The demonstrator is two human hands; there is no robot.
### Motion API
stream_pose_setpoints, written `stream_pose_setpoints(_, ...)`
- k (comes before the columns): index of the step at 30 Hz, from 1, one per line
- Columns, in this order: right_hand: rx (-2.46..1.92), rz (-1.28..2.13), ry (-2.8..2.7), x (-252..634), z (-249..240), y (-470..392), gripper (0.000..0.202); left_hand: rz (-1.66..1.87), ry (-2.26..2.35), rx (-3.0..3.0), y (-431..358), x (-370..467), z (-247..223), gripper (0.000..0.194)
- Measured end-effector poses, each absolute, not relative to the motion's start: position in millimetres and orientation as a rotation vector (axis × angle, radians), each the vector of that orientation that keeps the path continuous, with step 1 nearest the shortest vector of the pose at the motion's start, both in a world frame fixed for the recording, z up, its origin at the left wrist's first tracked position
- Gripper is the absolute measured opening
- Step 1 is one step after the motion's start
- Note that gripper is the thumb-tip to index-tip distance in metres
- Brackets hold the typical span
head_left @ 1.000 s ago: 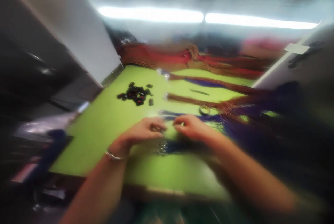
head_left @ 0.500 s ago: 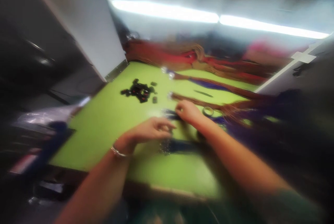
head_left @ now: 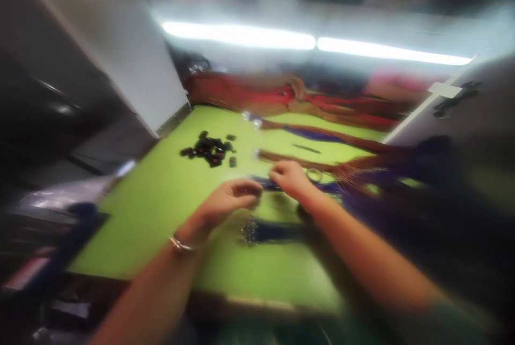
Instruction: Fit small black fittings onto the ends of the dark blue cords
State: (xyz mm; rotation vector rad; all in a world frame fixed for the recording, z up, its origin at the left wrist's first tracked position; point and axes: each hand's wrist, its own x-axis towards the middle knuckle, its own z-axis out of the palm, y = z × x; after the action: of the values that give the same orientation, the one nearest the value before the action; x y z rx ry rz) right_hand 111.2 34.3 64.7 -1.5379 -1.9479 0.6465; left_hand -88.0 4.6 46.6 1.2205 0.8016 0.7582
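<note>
Reaching in from the near edge of the bright green, flat-topped bench (head_left: 140, 211), two bare hands are held close together, slightly apart, over its middle. The left hand (head_left: 229, 198), worn with a shiny silver-coloured bracelet (head_left: 181, 244) at the wrist, is kept with its fingers curled toward the thumb; whether anything is pinched there cannot be told through the blur. The right hand (head_left: 293, 177) is placed over a slim bundle of dark blue wires (head_left: 269, 184), its fingers bent inward; whether the wires are gripped cannot be told. This bundle is seen running between the hands toward the bench's right side.

Nearer the front edge, a thicker dark blue wire bundle with silvery tips (head_left: 277, 232) is laid. Just beyond the right hand, a small ring-shaped roll (head_left: 314, 181) and a brown wire bundle with a whitish end (head_left: 289, 160) are seen. Toward the left edge, small black blocky pieces (head_left: 209, 149) are heaped. Along the far edge, long red and brown wire bundles (head_left: 249, 90) are spread.
</note>
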Motion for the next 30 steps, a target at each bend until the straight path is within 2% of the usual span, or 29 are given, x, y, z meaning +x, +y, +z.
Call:
stream_pose_setpoints(4,-1.5,0.722,-1.816,120,73,15,0.017,0.886,0.759,0.976,1,-72,46,0.027)
stream_pose_setpoints(12,-1.588,0.626,-1.844,120,59,-11,0.015,0.879,0.743,0.72,-3,-54,43,0.027)
stream_pose_setpoints(30,-1.672,0.441,-2.024,114,62,-18,0.015,0.876,0.745,0.848,-4,-55,42,0.025)
